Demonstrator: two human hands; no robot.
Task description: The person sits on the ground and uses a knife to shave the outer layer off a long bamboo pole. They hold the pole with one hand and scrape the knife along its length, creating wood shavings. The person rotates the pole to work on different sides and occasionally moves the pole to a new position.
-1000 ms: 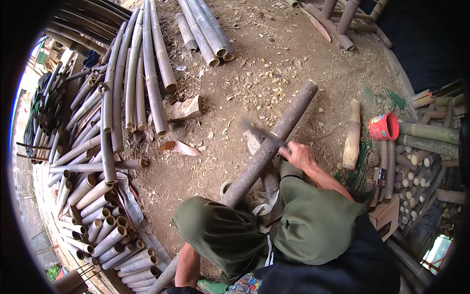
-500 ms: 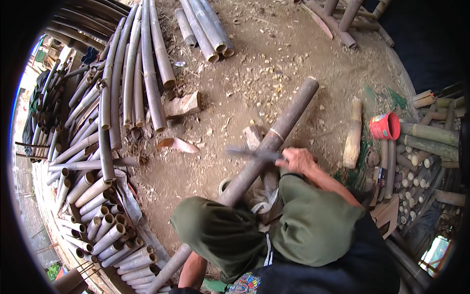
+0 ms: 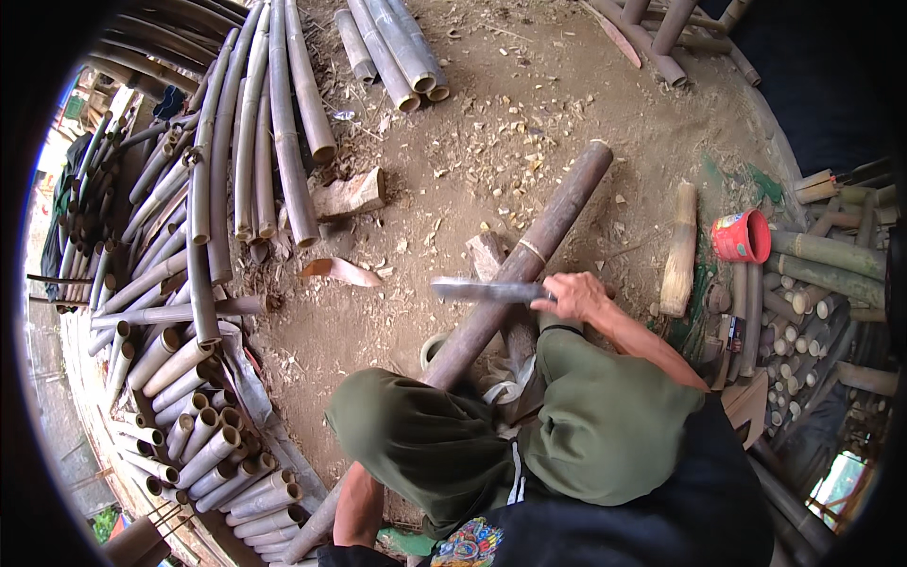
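Observation:
My right hand (image 3: 573,298) is closed around the handle of a large knife (image 3: 487,289). Its wide, dark blade, slightly blurred, points left across a long brown bamboo pole (image 3: 562,213). The pole slants from the far right down to the near left, passing under my left knee, with a pale ring at one node. Beneath it, a rough wooden block (image 3: 487,253) props it up near the blade. Only my left forearm shows at the lower left, beside the pole; the left hand is hidden behind my green-clad knee.
Many cut bamboo poles (image 3: 283,123) lie stacked along the left. A curved bamboo piece (image 3: 340,272) and a wood chunk (image 3: 350,194) rest on the dirt floor, strewn with chips. To the right are a frayed pale stick (image 3: 679,250), a red bucket (image 3: 741,236) and more bamboo.
The knife has turned so its blade shows broader and less blurred, raised slightly along with my right hand. The pole's far end has shifted a little; my left forearm has moved slightly.

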